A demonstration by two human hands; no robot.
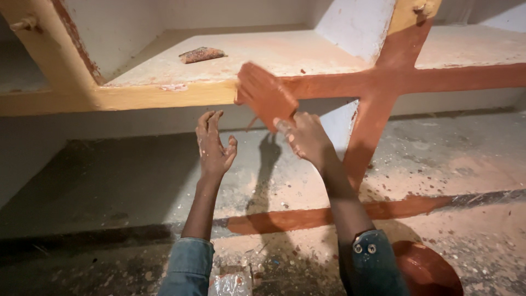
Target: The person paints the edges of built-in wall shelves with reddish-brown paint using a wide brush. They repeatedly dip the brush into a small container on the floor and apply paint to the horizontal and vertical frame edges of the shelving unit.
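My right hand (306, 137) grips a wide paintbrush (266, 94) loaded with orange-red paint, its head pressed against the front edge of a concrete shelf (164, 94). Right of the brush the shelf edge is orange-red; left of it the edge is yellow. My left hand (215, 147) is raised below the shelf with fingers apart, holding nothing and touching nothing. An upright divider (378, 104) to the right is painted orange-red too.
A small rough scrap (201, 54) lies on top of the shelf. A round container of orange-red paint (426, 269) sits on the floor by my right forearm. A crumpled clear plastic bag (230, 284) lies near my left sleeve. The lower ledge (137, 181) is dusty and paint-spattered.
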